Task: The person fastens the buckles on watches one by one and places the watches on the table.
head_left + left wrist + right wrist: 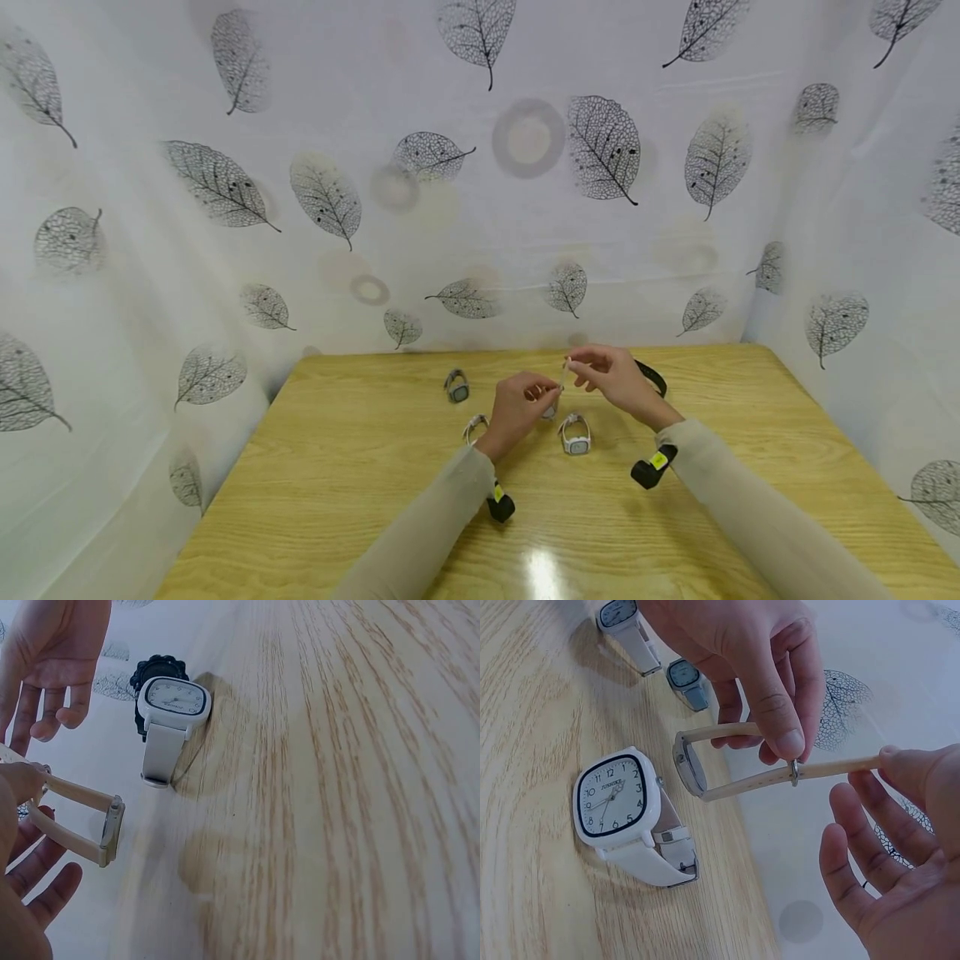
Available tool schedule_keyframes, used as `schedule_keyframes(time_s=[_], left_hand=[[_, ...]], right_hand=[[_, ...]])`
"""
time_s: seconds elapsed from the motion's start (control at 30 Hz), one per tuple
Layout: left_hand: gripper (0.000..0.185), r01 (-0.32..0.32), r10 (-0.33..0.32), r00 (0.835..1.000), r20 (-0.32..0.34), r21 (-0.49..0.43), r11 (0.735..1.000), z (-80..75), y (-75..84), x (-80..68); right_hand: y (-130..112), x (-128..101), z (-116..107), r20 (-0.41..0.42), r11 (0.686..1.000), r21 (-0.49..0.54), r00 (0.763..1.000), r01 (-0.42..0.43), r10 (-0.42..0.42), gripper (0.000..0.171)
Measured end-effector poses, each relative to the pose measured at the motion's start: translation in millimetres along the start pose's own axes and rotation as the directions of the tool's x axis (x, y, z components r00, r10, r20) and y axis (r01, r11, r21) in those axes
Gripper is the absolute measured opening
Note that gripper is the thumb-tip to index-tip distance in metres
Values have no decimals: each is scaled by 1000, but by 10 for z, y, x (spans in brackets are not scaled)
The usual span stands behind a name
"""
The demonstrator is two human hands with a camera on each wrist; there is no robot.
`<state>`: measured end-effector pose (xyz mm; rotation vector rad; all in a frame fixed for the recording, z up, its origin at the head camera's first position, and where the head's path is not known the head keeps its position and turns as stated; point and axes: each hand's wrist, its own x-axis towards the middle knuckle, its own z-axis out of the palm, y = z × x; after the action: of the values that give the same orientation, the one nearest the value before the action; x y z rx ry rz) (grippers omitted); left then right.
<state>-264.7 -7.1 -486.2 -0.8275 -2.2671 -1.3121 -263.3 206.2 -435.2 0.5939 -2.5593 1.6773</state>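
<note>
Cream watch (705, 761) up in the air over the desk (337, 467), near the far edge, held by both hands. Left hand (517, 408) pinching the strap at the buckle (794, 772). Right hand (611, 375) pinching the strap end, other fingers (847, 855) spread loose. White watch (576, 435) lying on the wood just under the hands. Gray watch (457, 387) farther back on the left. One more pale watch (474, 427) beside the left wrist. Black watch (651, 375) behind the right hand.
</note>
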Motion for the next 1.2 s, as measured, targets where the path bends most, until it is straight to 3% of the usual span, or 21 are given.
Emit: schedule_keyframes(time_s=[0.4, 0.63, 0.9, 1.2], left_hand=[[7, -15, 15, 1000, -10, 23, 1000, 10, -18, -1], [5, -65, 65, 998, -24, 29, 997, 33, -43, -13], [6, -77, 78, 997, 0, 88, 993, 20, -14, -7], [5, -116, 115, 993, 14, 114, 987, 21, -25, 2]], right_hand=[[-7, 7, 43, 29, 1000, 5, 1000, -6, 6, 31], [-17, 23, 76, 29, 1000, -7, 1000, -4, 4, 32], [12, 35, 81, 27, 1000, -6, 999, 19, -19, 29], [17, 34, 84, 31, 998, 67, 999, 14, -16, 27]])
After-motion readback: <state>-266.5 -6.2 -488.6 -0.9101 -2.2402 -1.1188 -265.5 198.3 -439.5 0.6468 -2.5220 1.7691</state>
